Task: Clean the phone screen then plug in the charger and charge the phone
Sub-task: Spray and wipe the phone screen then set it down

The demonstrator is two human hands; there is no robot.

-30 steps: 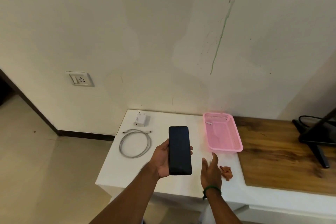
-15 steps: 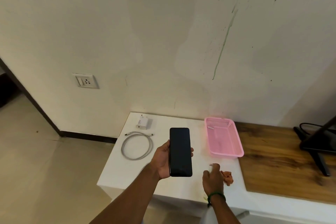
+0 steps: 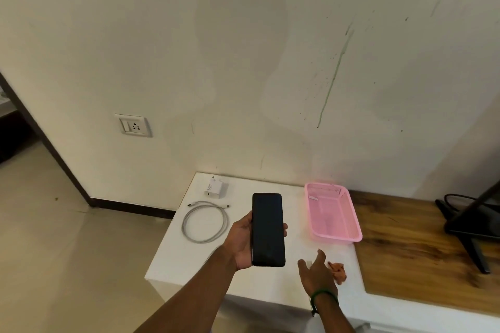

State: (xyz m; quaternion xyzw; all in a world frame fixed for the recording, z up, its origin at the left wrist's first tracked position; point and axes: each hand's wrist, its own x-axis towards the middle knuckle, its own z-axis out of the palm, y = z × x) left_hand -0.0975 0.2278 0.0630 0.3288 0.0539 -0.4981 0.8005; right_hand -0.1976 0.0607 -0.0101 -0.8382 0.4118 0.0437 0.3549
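My left hand grips a black phone with a dark screen, held upright above the white table. To its right, my right hand hovers low over the table with fingers spread, holding nothing. A small crumpled orange cloth lies just right of that hand. A white charger adapter sits at the table's back left, and a coiled white cable lies in front of it. A wall socket is on the wall to the left, above the floor.
An empty pink plastic basket stands at the back, right of the phone. A wooden surface joins the table on the right, with a black stand and cords at its far end. Bare floor lies to the left.
My right hand, curled near the orange cloth half a second ago, now has its fingers spread beside it. My left hand keeps the phone in about the same spot.
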